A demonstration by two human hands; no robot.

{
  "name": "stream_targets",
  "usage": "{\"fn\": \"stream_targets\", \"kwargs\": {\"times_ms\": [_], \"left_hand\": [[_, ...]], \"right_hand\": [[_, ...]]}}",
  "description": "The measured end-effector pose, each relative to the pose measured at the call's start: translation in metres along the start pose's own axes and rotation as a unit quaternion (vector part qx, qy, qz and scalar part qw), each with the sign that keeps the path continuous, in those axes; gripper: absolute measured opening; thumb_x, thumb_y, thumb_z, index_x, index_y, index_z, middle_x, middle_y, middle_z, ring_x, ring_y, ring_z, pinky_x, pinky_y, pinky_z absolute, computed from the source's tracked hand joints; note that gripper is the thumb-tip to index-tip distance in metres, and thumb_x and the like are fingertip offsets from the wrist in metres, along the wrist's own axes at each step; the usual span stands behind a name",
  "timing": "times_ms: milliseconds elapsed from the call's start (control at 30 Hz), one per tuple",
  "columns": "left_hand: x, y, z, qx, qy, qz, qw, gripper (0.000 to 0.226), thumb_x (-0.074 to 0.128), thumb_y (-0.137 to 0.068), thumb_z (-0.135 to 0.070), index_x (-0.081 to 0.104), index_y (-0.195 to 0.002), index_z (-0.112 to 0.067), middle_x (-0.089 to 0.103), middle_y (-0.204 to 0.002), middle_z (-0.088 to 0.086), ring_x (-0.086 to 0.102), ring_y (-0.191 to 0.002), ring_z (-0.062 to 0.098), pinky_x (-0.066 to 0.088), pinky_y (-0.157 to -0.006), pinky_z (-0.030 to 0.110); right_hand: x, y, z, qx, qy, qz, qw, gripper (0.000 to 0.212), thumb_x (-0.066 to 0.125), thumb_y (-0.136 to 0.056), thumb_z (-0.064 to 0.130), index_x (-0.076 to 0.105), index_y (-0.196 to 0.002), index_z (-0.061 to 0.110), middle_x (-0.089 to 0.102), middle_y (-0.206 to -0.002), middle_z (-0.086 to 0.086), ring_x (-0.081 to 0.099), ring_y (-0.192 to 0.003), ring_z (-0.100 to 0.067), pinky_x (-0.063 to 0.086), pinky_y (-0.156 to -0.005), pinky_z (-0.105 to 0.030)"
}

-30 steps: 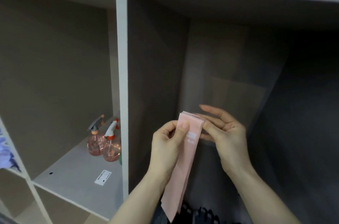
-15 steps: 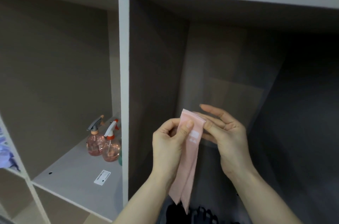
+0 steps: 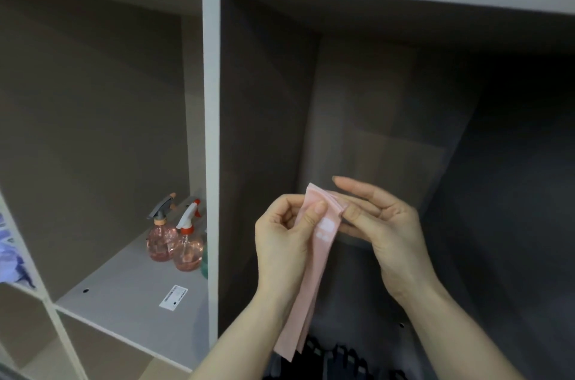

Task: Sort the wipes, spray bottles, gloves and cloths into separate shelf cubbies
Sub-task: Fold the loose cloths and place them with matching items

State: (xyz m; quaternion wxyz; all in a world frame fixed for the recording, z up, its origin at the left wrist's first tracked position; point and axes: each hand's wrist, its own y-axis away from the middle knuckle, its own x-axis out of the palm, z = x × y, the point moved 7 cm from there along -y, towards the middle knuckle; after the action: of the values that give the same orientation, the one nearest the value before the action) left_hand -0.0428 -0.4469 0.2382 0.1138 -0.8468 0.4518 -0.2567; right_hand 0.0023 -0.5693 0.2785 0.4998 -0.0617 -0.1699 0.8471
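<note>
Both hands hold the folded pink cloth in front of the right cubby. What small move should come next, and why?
Probably lower the long folded pink cloth onto the dark cubby floor ahead: the left hand and right hand both pinch its top, it hangs unsupported, and the pink spray bottles occupy the left cubby.

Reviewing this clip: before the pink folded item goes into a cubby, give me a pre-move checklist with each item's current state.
1. Left hand grips the pink folded cloth between thumb and fingers: ok.
2. Right hand pinches the cloth's top edge: ok.
3. Cloth folded, ends hanging together: ok.
4. Cubby straight ahead free of other item types: cannot tell; its floor is hidden by the hands and dark.
5. Spray bottles stand apart in the left cubby: ok.
6. Dark items below identified: cannot tell.
</note>
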Motion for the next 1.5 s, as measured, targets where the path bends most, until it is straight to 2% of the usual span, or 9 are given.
{"fn": "stream_targets", "kwargs": {"times_ms": [233, 333, 467, 633, 800, 933, 1067, 1267, 1500], "left_hand": [[-0.004, 0.006, 0.012, -0.033, 0.041, -0.038, 0.998, 0.025, 0.075, -0.077, -0.017, 0.061, -0.098, -0.015, 0.065, -0.069, 0.007, 0.063, -0.069, 0.019, 0.052, -0.071, 0.029], [0.0, 0.012, 0.01, -0.031, 0.06, -0.028, 0.997, 0.032, 0.071, -0.077, -0.017, 0.062, -0.108, -0.016, 0.06, -0.065, 0.002, 0.059, -0.067, 0.012, 0.051, -0.07, 0.02], [0.0, 0.018, 0.002, -0.006, 0.056, -0.033, 0.998, 0.021, 0.072, -0.079, -0.012, 0.067, -0.099, -0.014, 0.062, -0.068, 0.006, 0.057, -0.065, 0.012, 0.049, -0.064, 0.019], [0.007, 0.025, 0.008, -0.042, 0.067, 0.082, 0.993, 0.044, 0.073, -0.081, -0.02, 0.056, -0.121, -0.024, 0.055, -0.074, 0.011, 0.054, -0.072, 0.019, 0.048, -0.076, 0.027], [0.044, 0.047, 0.003, -0.17, 0.091, 0.407, 0.893, 0.034, 0.064, -0.082, 0.006, 0.059, -0.115, -0.002, 0.067, -0.102, 0.02, 0.067, -0.091, 0.029, 0.055, -0.083, 0.043], [0.067, 0.071, 0.007, -0.193, 0.03, 0.471, 0.861, 0.021, 0.067, -0.08, 0.007, 0.067, -0.099, 0.0, 0.069, -0.092, 0.018, 0.066, -0.089, 0.031, 0.051, -0.088, 0.039], [0.088, 0.106, 0.011, -0.214, 0.027, 0.537, 0.816, 0.034, 0.064, -0.077, 0.015, 0.068, -0.097, -0.012, 0.071, -0.09, 0.003, 0.067, -0.089, 0.016, 0.053, -0.086, 0.029], [0.13, 0.158, 0.015, -0.231, 0.042, 0.59, 0.773, 0.015, 0.07, -0.077, 0.0, 0.068, -0.077, -0.015, 0.06, -0.078, 0.017, 0.058, -0.066, 0.025, 0.054, -0.068, 0.027], [0.159, 0.237, 0.043, -0.279, -0.015, 0.723, 0.631, 0.015, 0.068, -0.081, 0.003, 0.069, -0.089, -0.01, 0.066, -0.092, 0.016, 0.062, -0.086, 0.021, 0.053, -0.084, 0.026]], "right_hand": [[0.009, -0.006, 0.004, 0.028, 0.104, 0.047, 0.993, 0.048, 0.068, -0.073, 0.029, 0.06, -0.119, 0.021, 0.068, -0.082, 0.003, 0.066, -0.08, -0.006, 0.053, -0.073, -0.016], [0.01, -0.01, 0.001, 0.03, 0.209, 0.045, 0.976, 0.046, 0.072, -0.079, 0.021, 0.059, -0.123, 0.024, 0.06, -0.081, 0.01, 0.062, -0.081, -0.002, 0.052, -0.082, -0.021], [0.013, -0.007, 0.008, 0.033, 0.287, 0.099, 0.952, 0.009, 0.067, -0.085, 0.023, 0.074, -0.09, 0.024, 0.074, -0.083, 0.005, 0.069, -0.081, -0.008, 0.056, -0.078, -0.033], [0.008, 0.005, 0.027, -0.024, 0.394, 0.065, 0.917, 0.011, 0.066, -0.084, 0.023, 0.073, -0.075, 0.022, 0.068, -0.073, 0.002, 0.064, -0.074, -0.016, 0.053, -0.076, -0.045], [0.008, 0.034, 0.05, -0.05, 0.507, 0.037, 0.86, 0.01, 0.06, -0.086, 0.036, 0.068, -0.081, 0.031, 0.067, -0.064, 0.009, 0.061, -0.061, -0.009, 0.053, -0.062, -0.033], [-0.002, 0.06, 0.065, -0.064, 0.546, -0.011, 0.835, 0.007, 0.061, -0.084, 0.036, 0.067, -0.083, 0.034, 0.07, -0.071, 0.011, 0.063, -0.072, -0.008, 0.051, -0.069, -0.032], [-0.028, 0.092, 0.073, -0.05, 0.483, -0.018, 0.874, 0.006, 0.066, -0.083, 0.028, 0.071, -0.084, 0.031, 0.072, -0.07, 0.012, 0.067, -0.067, -0.005, 0.054, -0.065, -0.037], [-0.087, 0.151, 0.088, -0.049, 0.392, -0.14, 0.908, 0.02, 0.071, -0.081, 0.015, 0.074, -0.081, 0.034, 0.074, -0.076, 0.015, 0.07, -0.071, -0.004, 0.057, -0.069, -0.031], [-0.188, 0.231, 0.129, -0.027, 0.332, -0.334, 0.882, 0.009, 0.067, -0.084, 0.017, 0.073, -0.077, 0.017, 0.068, -0.06, 0.004, 0.056, -0.05, -0.007, 0.046, -0.042, -0.02]]}}
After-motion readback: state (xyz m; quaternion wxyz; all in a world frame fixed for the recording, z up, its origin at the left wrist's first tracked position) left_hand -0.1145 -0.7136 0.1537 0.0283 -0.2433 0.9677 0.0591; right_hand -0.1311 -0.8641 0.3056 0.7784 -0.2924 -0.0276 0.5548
